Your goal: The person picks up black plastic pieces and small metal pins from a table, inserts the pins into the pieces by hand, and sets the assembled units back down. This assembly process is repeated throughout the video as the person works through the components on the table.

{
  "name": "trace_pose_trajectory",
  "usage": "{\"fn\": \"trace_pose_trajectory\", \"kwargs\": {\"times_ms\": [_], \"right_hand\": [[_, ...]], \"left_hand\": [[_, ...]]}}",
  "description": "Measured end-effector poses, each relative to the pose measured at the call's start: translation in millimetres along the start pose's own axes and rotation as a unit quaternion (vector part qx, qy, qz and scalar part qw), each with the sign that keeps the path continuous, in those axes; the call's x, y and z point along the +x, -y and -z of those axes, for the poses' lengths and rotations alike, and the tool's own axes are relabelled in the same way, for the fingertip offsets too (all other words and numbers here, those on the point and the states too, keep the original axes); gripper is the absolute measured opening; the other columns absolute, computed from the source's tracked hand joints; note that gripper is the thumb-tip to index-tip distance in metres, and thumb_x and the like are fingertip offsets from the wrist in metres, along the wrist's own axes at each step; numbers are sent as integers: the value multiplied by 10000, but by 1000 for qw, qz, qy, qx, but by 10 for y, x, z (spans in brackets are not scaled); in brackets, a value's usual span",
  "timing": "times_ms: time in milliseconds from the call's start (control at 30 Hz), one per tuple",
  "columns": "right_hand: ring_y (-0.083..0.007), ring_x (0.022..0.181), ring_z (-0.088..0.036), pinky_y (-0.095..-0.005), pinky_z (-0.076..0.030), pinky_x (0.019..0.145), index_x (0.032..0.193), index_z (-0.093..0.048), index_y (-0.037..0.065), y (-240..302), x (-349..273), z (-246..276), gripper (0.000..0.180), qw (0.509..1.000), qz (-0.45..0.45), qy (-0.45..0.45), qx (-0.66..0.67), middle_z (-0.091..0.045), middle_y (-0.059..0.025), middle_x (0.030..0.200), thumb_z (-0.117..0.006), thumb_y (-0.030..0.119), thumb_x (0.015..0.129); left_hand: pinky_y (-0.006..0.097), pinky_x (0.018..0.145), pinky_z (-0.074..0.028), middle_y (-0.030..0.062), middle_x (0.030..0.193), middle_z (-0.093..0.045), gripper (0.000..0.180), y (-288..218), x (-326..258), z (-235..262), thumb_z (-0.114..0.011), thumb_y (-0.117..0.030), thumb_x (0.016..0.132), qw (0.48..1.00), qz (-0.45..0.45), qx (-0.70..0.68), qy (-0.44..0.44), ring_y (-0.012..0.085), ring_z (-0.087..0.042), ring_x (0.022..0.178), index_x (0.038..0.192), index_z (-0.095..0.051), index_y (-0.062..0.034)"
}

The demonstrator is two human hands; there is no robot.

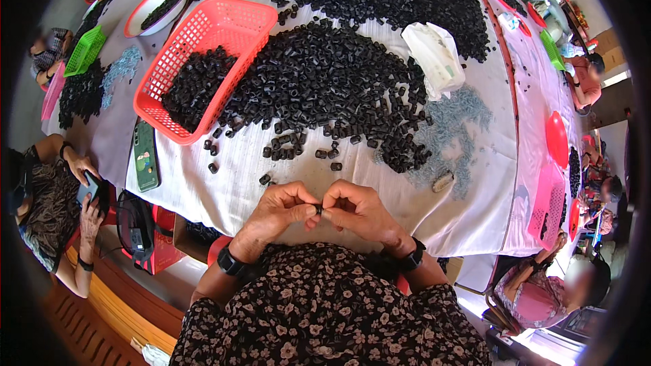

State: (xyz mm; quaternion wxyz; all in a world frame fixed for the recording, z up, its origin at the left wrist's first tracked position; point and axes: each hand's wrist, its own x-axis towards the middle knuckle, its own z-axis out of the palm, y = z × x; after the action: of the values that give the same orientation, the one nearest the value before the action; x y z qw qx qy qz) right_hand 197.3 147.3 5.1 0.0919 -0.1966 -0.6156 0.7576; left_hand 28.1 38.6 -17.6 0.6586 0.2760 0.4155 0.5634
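Close to my body, at the table's near edge, both hands meet over a small black cylindrical part (pixel 318 209). My left hand (pixel 281 211) pinches it between thumb and fingers. From the other side my right hand (pixel 361 213) pinches at the same part, its fingertips nearly touching the left ones. Whether a second tiny piece sits between the fingers is hidden. Just beyond lies a wide heap of short black tube-like parts (pixel 319 81), with several strays nearer me. Small clear bluish pieces (pixel 461 129) are spread to the right of the heap.
A red perforated basket (pixel 247 20) partly filled with black parts stands left, beside a phone in a green case (pixel 145 163). A white plastic packet (pixel 437 61) lies right, above a small pale oval object (pixel 443 182). Other people sit around, one holding a phone (pixel 88 188).
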Motion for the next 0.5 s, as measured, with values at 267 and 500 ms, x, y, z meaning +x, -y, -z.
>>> {"fn": "trace_pose_trajectory", "kwargs": {"times_ms": [267, 500], "right_hand": [[-22, 635, -483, -181, -392, 531, 812, -512, 28, 105, 22, 29, 112, 999, -47, -20, 1, -521, 25, 700, -610, 76, 836], [-44, 611, -453, -230, -378, 514, 738, -506, 37, 57, 62, 174, 183, 991, -30, -2, -130, -508, 24, 682, -647, 124, 816]], "left_hand": [[269, 628, -509, 83, 752, -635, 86, -35, 27, -4, -622, -50, 834, 999, 3, 43, 8, 137, -610, 666, 882, -585, 11], [258, 626, -507, 73, 778, -632, 79, -84, 9, 17, -618, -58, 845, 999, -18, -25, 17, 120, -604, 681, 883, -582, 2]]}}
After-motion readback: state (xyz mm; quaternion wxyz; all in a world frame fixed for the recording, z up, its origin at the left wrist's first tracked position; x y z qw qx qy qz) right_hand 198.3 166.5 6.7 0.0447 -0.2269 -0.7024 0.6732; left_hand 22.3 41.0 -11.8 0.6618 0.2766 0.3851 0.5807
